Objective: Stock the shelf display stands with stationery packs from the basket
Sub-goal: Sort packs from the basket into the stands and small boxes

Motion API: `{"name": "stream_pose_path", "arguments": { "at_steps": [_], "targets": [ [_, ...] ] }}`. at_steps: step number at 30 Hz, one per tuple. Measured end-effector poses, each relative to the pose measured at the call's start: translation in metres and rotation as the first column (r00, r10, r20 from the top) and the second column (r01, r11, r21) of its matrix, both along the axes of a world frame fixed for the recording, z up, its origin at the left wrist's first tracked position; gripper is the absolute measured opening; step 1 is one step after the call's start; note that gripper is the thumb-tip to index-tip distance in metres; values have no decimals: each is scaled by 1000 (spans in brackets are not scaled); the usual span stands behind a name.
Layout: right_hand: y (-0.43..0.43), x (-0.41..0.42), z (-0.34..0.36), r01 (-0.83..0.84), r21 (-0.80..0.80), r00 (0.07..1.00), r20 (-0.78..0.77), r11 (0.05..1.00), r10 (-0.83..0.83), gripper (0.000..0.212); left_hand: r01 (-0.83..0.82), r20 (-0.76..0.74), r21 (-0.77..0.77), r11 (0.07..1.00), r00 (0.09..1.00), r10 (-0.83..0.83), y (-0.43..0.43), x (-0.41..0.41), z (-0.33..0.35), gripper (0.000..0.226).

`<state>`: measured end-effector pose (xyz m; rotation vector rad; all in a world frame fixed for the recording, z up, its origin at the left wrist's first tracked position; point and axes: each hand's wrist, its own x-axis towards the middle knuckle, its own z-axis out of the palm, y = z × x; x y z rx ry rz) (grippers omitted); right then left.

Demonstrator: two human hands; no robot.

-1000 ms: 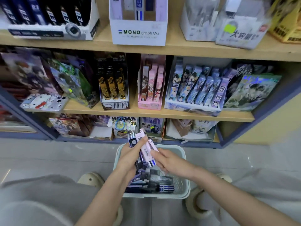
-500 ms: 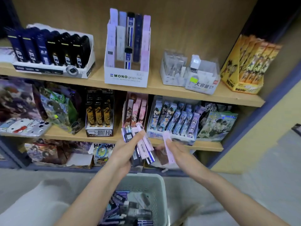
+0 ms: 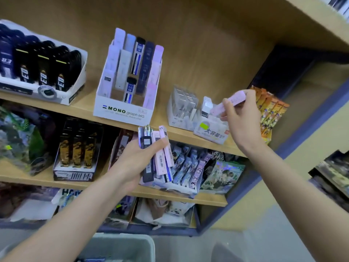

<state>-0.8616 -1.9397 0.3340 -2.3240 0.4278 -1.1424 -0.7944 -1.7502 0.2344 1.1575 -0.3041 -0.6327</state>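
Note:
My left hand [image 3: 135, 161] grips a bundle of slim stationery packs [image 3: 157, 154], pink, white and black, fanned upright in front of the middle shelf. My right hand [image 3: 240, 118] pinches a single pink pack [image 3: 237, 97] and holds it tilted at the height of the upper shelf, right of the white MONO graph MG display stand [image 3: 122, 110]. That stand holds several upright packs in tiered slots. The pale basket [image 3: 120, 246] shows only its rim at the bottom edge.
On the upper wooden shelf [image 3: 166, 127] stand a white box of dark packs [image 3: 43, 72] at left, clear boxes [image 3: 183, 106] and orange packs [image 3: 270, 110] at right. The middle shelf carries a black-gold box [image 3: 75, 152] and illustrated packs [image 3: 188, 167]. A blue post [image 3: 283, 148] frames the right side.
The view has tilted up from the basket to the shelves. My left hand rose with the bundle. My right hand drew one pink pack from it and lifted it up and right.

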Motion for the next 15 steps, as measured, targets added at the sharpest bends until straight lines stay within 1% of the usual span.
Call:
{"name": "stream_pose_path", "arguments": {
  "at_steps": [2,4,8,11,13,15],
  "targets": [
    [-10,13,6,51,26,999,12,998,-51,11,9,-11,-5,1000,1000,-9,-1,3,-2,16],
    [-10,25,11,43,49,998,37,998,-45,17,6,-29,-14,1000,1000,-6,-1,7,-4,17],
    [10,51,18,-147,93,986,94,985,139,15,-35,-63,-37,999,997,33,1,15,-6,10],
    [35,72,16,-289,58,955,86,956,284,10,-54,-73,-45,998,996,51,3,18,-7,9],
    [49,85,16,-336,22,939,79,942,334,11,-62,-87,-45,997,995,58,6,18,-7,10],
    [59,97,18,-345,-9,935,88,938,345,12,-70,-100,-40,997,993,66,10,19,-8,12]
  ]
}}
